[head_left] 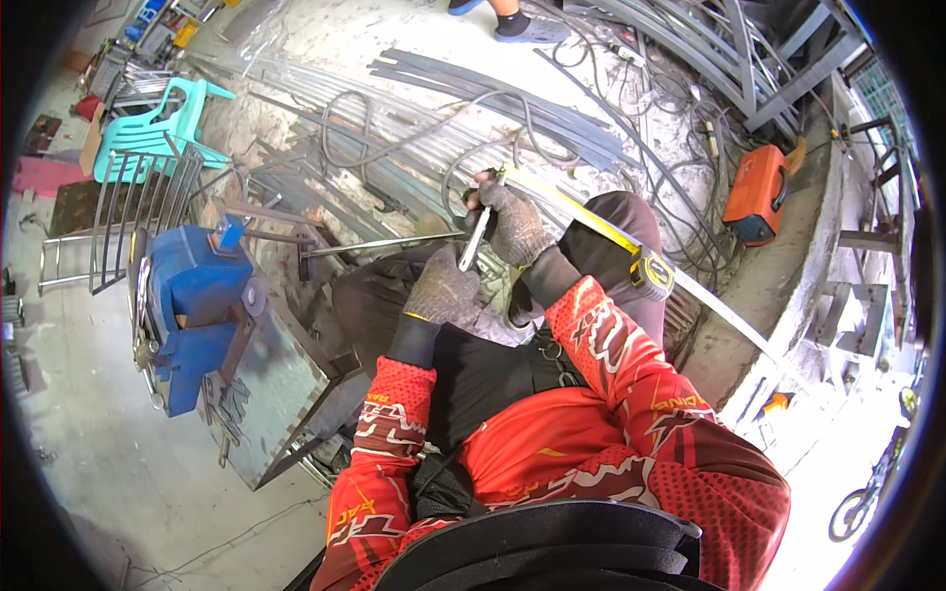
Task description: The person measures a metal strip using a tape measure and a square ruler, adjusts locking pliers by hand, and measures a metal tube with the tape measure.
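Observation:
My left hand (443, 284), in a grey knit glove, is closed on the lower end of a slim silver tool (477, 238) whose exact kind I cannot make out. My gloved right hand (514, 225) has its fingers closed around the tool's upper part. Just beyond the right hand, the yellow blade of a tape measure (651, 274) runs along a long pale metal bar (734, 320). The tape's case rests beside my right knee. Another thin metal bar (384, 242) reaches from the left toward my left hand.
A blue bench vise (197, 305) sits on a metal-topped stand (271, 389) at left. Behind it is a turquoise plastic chair (148, 133). Steel strips (503, 103) and cables (394, 148) cover the floor ahead. An orange machine (757, 195) stands at right. Someone's shoe (532, 30) shows at the top.

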The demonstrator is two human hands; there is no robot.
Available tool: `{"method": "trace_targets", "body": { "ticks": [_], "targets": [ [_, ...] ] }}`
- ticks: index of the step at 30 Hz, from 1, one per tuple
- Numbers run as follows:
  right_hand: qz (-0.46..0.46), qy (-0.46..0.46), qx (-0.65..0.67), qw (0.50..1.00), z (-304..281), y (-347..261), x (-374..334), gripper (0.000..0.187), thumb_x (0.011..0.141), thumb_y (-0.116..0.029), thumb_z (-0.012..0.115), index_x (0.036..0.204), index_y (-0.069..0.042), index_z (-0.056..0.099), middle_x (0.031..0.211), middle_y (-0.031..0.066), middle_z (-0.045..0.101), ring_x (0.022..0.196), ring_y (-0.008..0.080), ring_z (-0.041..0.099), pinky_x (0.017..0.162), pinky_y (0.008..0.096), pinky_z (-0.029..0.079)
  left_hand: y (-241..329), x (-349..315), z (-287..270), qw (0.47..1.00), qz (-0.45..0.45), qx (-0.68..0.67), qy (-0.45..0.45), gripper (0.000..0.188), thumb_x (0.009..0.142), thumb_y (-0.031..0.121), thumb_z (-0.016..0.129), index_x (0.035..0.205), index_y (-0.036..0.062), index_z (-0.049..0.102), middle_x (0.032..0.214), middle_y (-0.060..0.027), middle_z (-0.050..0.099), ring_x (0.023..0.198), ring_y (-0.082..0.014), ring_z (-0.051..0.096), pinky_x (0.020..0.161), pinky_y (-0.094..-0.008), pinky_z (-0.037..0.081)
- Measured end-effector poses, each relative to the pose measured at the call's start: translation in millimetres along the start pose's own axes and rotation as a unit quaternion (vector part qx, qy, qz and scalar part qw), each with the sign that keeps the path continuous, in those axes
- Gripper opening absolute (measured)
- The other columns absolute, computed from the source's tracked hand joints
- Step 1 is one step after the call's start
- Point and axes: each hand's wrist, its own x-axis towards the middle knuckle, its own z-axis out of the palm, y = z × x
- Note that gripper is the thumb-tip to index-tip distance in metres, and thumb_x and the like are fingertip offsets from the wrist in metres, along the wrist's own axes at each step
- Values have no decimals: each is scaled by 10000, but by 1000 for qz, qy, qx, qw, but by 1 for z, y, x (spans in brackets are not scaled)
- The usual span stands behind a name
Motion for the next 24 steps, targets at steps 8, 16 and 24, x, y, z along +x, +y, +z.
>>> {"method": "trace_targets", "body": {
  "ticks": [8, 16, 24],
  "targets": [
    [-21, -26, -9, 999, 4, -1, 2, 235, 968, -173, 622, 1184, -93, 576, 841, 96, 651, 676, 231, 638, 618, 356, 533, -9, 8, 6, 997, 55, -2, 53, 348, 783, 152, 638, 1046, -73, 602, 988, -353, 633, 1003, -523, 615, 857, -529, 503],
    [-16, -21, -9, 1000, -7, -4, 5, 256, 966, -145, 626, 1204, -74, 565, 844, 102, 643, 648, 225, 628, 592, 381, 563, 20, 4, 3, 997, 60, -47, 24, 307, 797, 127, 651, 1064, -24, 664, 965, -305, 672, 953, -466, 655, 836, -493, 520],
    [-7, 15, -90, 996, 9, 0, 1, 320, 897, -224, 678, 1174, -97, 579, 799, 75, 644, 633, 195, 617, 541, 345, 508, 18, 0, 2, 995, 34, -89, 40, 339, 842, 243, 673, 1067, -12, 670, 936, -285, 687, 911, -461, 668, 802, -504, 528]
  ]
}}
